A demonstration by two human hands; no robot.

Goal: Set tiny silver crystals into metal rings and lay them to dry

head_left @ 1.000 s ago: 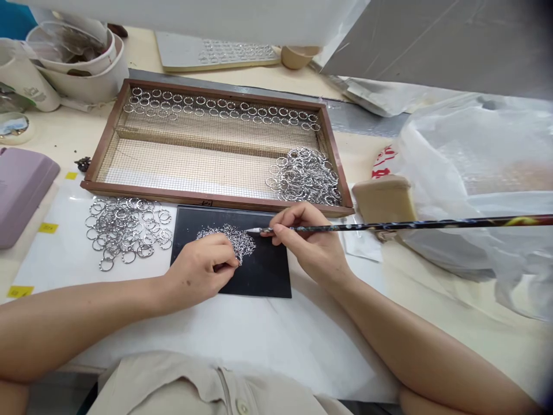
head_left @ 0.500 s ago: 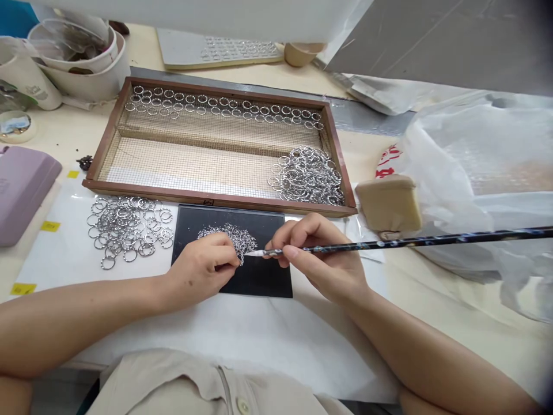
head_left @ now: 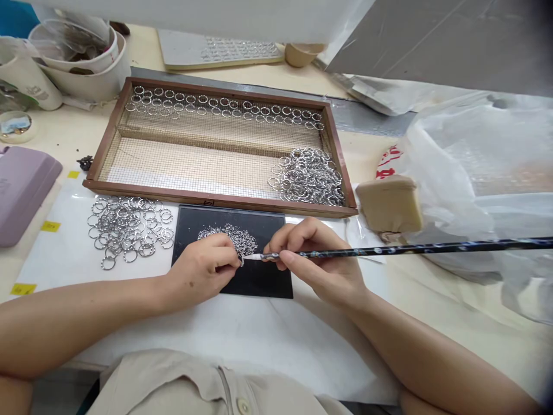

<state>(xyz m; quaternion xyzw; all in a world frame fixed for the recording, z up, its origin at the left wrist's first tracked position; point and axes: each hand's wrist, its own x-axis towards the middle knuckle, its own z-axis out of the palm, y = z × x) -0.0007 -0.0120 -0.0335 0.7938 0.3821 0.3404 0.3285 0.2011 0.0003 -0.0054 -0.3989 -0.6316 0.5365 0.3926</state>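
Note:
My right hand (head_left: 322, 262) holds a long, slim, dark patterned stick (head_left: 389, 249) like a pen, its white tip pointing left. The tip meets the fingertips of my left hand (head_left: 207, 262), which are pinched together. Whatever sits in that pinch is too small and hidden to make out. Both hands are over a black mat (head_left: 259, 282). Tiny silvery beads or stones (head_left: 235, 236) lie heaped on the mat, just beyond my left fingers. To the left of the mat, a loose pile of silver rings (head_left: 125, 227) rests on white sheeting.
Behind the mat stands a wooden-framed mesh tray (head_left: 216, 199), with rings in rows at its back and a ring heap (head_left: 309, 176) at its right. A tan block (head_left: 389, 204) and plastic bags (head_left: 488, 167) are at right; a mauve case (head_left: 26, 193) is at left.
The stick has tilted slightly, its far right end now lower and its white tip nearer my left fingertips. My right hand has shifted a little; my left hand stays in place.

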